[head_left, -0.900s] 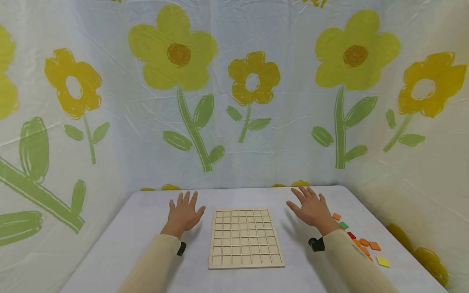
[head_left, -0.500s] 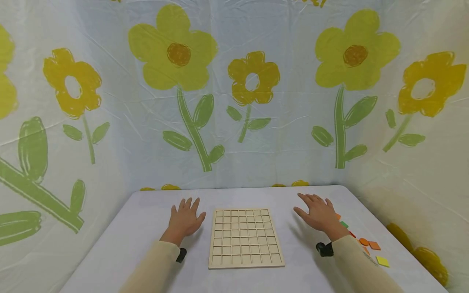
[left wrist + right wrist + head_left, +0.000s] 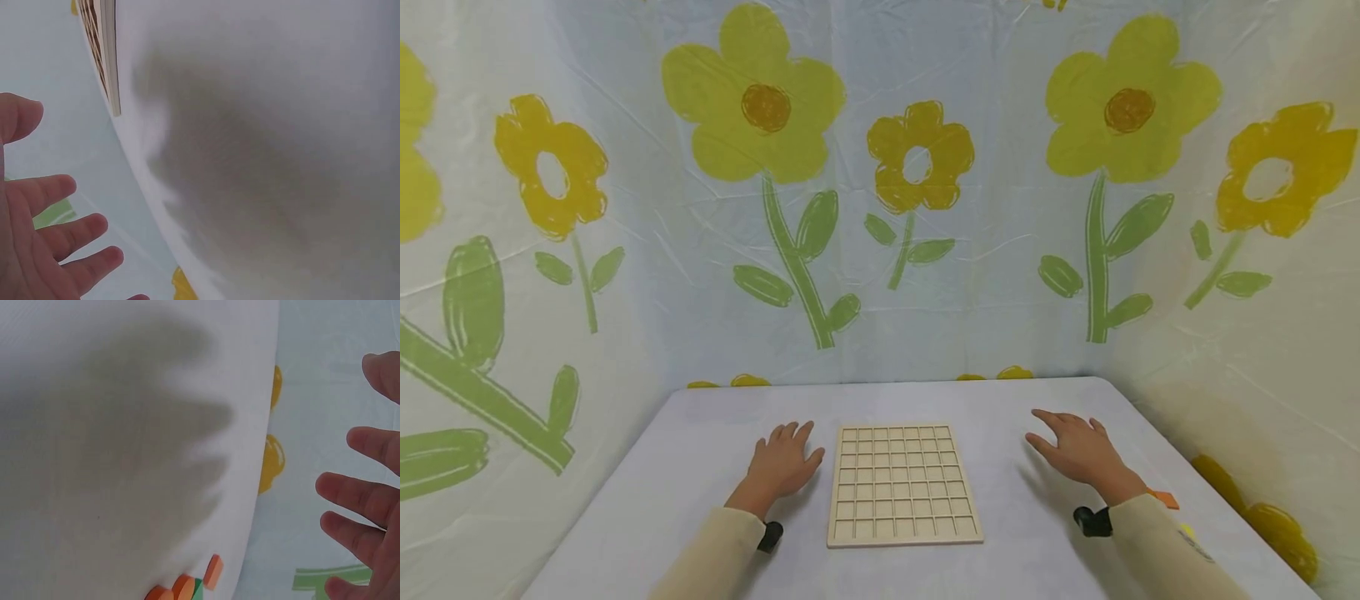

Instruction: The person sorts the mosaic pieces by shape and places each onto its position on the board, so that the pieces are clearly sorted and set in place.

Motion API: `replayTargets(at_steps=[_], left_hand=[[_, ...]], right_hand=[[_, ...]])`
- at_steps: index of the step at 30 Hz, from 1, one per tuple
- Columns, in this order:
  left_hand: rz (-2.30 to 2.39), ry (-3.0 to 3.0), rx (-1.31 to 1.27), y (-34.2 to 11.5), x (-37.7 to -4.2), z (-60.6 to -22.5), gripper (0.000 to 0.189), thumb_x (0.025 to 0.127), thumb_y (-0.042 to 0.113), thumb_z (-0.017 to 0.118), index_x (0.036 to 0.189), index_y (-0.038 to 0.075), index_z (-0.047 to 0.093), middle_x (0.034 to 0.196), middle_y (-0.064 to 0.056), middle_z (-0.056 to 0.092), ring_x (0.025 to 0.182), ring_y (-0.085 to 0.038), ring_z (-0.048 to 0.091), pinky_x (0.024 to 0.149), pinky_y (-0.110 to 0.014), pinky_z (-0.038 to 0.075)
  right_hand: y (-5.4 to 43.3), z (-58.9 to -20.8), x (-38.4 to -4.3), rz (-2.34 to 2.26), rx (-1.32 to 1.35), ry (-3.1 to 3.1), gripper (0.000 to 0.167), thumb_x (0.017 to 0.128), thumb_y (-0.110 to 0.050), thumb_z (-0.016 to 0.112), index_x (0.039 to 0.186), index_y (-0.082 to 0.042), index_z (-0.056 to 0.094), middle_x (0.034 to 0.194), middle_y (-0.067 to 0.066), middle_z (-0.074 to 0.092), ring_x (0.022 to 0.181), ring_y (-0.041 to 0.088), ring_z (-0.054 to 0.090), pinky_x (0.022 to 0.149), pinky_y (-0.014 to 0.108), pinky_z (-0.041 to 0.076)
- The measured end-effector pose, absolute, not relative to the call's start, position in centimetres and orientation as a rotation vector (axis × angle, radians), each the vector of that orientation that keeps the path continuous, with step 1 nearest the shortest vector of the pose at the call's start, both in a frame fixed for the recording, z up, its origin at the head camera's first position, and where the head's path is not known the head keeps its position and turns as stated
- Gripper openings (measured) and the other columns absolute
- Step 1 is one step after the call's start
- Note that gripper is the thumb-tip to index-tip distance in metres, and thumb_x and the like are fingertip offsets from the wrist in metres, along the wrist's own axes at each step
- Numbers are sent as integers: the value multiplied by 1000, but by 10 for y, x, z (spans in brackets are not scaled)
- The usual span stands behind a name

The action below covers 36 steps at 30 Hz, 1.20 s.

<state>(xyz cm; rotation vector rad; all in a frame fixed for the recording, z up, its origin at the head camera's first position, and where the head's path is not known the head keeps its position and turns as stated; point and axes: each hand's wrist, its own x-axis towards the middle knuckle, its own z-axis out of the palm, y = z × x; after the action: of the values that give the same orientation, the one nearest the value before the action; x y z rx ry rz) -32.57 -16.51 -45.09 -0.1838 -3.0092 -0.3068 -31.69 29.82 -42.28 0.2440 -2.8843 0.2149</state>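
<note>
A pale wooden grid board (image 3: 904,485) with rows of square recesses lies flat on the table, between the two hands. Left of it my left hand (image 3: 781,463) hovers palm down with spread fingers, holding nothing; the left wrist view shows its shadow and the board's edge (image 3: 111,62). My right hand (image 3: 1082,450) hovers over the table's right side, fingers extended and holding nothing. Small flat pieces lie beneath the right forearm, mostly hidden by it: an orange piece (image 3: 1165,499) and a bit of a yellow one (image 3: 1187,530) show. The right wrist view has orange pieces (image 3: 183,587) and a green one (image 3: 198,590).
The table (image 3: 625,500) wears a white cover. Hanging cloth (image 3: 895,333) printed with yellow flowers encloses it at the back and both sides. Dark straps with small cameras sit on both wrists, the right camera (image 3: 1092,522) beside the sleeve.
My right hand has moved right and nearer to me, its forearm now covering most of the pieces. The left hand has drawn back slightly toward me. The board has stayed put.
</note>
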Motion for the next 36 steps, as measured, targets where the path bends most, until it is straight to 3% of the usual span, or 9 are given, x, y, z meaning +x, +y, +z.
replayTargets(at_steps=[17,29,36], left_hand=[[-379,-3069,-227,-158,-315,-459,56,94,42,54,140,11,49,139,-17,51,128,-40,47,101,-62,38],[-378,-3111,-259,-150,-310,-464,55,93,43,56,138,13,52,138,-17,52,127,-40,49,101,-64,39],[-375,-3118,-297,-148,-311,-466,54,93,43,55,138,13,52,137,-17,52,127,-40,49,100,-64,40]], right_hand=[[325,-427,-309,169,195,-2963,54,91,-38,61,135,-7,54,128,26,58,119,47,52,98,75,28],[348,-435,-300,158,158,-2997,35,88,-28,62,116,-7,64,110,18,66,105,41,60,93,75,31],[358,-439,-300,154,127,-3026,32,87,-22,57,113,-8,67,110,18,65,103,42,60,93,76,29]])
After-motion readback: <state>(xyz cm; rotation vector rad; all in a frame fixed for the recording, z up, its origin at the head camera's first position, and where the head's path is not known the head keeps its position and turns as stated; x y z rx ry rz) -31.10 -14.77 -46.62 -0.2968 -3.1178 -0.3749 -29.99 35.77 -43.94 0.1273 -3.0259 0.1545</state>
